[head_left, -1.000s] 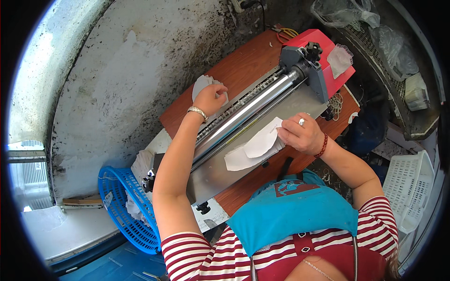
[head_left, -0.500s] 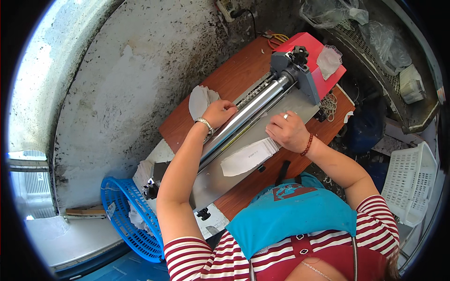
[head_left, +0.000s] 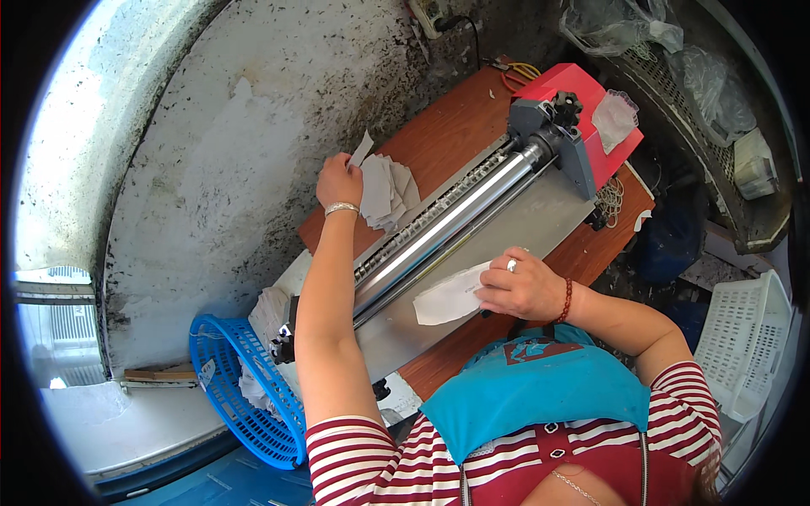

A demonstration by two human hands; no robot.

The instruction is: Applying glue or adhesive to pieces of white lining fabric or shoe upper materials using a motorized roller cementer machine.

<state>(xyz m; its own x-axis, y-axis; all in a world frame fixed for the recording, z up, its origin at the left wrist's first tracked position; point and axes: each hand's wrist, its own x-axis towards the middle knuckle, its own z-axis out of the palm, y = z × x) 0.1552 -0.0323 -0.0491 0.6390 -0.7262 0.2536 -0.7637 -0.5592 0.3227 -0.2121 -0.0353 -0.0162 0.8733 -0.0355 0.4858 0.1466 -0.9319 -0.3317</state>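
The right hand point(head_left: 525, 288) grips a white sheet point(head_left: 451, 295), pinched at its 3 o'clock end, lying on the grey feed plate point(head_left: 540, 221) of the roller machine point(head_left: 472, 215). The left hand point(head_left: 337, 180) pinches a small white piece point(head_left: 362, 149) above a stack of pieces point(head_left: 386, 192) at the rollers' 10 o'clock. A blue basket point(head_left: 245, 384) sits at 8 o'clock.

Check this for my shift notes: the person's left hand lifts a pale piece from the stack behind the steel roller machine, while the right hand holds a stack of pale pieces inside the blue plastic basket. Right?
Not quite. In the head view the right hand holds its pale pieces on the grey feed table of the steel roller machine, not inside the blue plastic basket. The left hand does lift a piece from the stack.
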